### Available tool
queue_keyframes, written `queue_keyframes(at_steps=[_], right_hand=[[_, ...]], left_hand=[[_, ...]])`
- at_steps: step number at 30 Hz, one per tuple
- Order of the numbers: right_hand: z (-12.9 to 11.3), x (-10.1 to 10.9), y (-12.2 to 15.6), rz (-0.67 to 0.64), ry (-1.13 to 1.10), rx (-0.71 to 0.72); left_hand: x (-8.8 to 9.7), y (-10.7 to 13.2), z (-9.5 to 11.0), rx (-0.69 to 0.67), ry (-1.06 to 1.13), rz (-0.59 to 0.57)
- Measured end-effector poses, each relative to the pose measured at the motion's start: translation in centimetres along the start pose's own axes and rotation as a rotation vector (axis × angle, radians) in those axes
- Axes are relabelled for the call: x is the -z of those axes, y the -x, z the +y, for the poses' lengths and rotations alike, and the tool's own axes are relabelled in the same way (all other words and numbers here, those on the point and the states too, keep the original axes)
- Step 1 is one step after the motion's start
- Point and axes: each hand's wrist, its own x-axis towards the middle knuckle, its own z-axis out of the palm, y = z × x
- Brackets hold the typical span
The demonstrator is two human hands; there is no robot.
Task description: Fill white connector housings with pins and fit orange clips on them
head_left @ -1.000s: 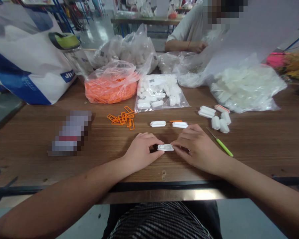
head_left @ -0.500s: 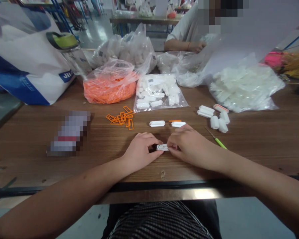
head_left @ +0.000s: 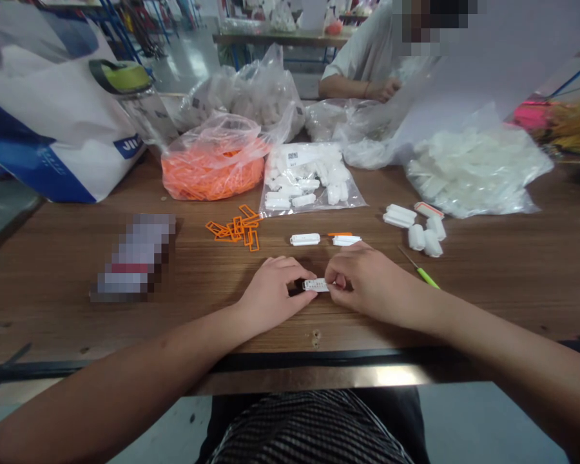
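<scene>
A small white plastic piece with a row of tiny holes (head_left: 316, 285) lies low over the table between my two hands. My left hand (head_left: 273, 287) pinches its left end between thumb and fingers. My right hand (head_left: 370, 283) grips the right end with curled fingers, which hide that end. Just beyond the hands sit a white plastic housing (head_left: 305, 240) and another white housing (head_left: 347, 240), partly behind my right hand. An orange strip (head_left: 339, 234) shows at the back of the second one.
Loose orange rectangular frames (head_left: 236, 229) lie to the left, near a pixelated object (head_left: 138, 258). White pieces (head_left: 417, 237) and a green-handled pointed tool (head_left: 428, 278) are at right. Behind stand bags of orange parts (head_left: 212, 174) and white parts (head_left: 309, 177). A person (head_left: 362, 71) sits opposite.
My right hand has shifted very slightly to the right along the white piece, exposing a bit more of its holes. My left hand keeps its place.
</scene>
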Motion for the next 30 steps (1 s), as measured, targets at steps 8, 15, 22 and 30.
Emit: queue_keyframes(at_steps=[8,15,22,30], right_hand=[[-0.5,-0.1,-0.6,0.208,-0.056,0.166],[-0.2,-0.9,-0.6,0.338,-0.167,0.204],[-0.1,-1.0,-0.2,0.426,-0.224,0.266],[0.3,-1.6,0.0,0.490,-0.237,0.281]], left_hand=[[0.7,0.0,0.3,-0.117,0.149,0.176],[0.7,-0.3,0.1,-0.103,0.307,0.110],[0.9,-0.5,0.2,-0.035,0.453,0.023],[0.9,-0.5,0.3,0.013,0.508,-0.015]])
